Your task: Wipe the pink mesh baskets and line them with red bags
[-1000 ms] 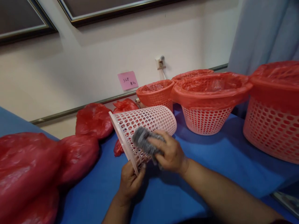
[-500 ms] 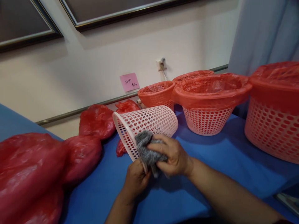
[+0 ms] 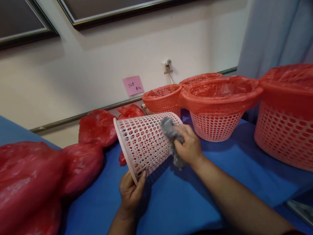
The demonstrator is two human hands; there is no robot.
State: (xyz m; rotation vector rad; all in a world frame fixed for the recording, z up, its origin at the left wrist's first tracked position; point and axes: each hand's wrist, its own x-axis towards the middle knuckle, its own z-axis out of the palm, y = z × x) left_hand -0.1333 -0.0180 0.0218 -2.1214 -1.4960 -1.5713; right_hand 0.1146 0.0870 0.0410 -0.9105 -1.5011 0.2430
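Note:
A pale pink perforated plastic basket point(image 3: 144, 140) lies tipped on its side, its rim facing left and its base to the right. My left hand point(image 3: 132, 191) is closed on the lower part of that rim, thumb on the outer wall. In my right hand point(image 3: 188, 143) a crumpled grey cloth point(image 3: 170, 130) is gripped, pressed against the outside of the basket near its base. Part of the cloth hangs below the fingers.
Red-lined baskets point(image 3: 217, 125) stand to the right, one large basket point(image 3: 286, 130) at the far right. Several filled red plastic bags point(image 3: 80, 166) lie left on the blue-covered table point(image 3: 181, 202). A pink note point(image 3: 133, 85) and a socket point(image 3: 167, 67) are on the wall.
My right hand and the cloth have moved from near the rim up and right toward the base. My left hand has shifted left and down with the rim, and the basket has turned slightly.

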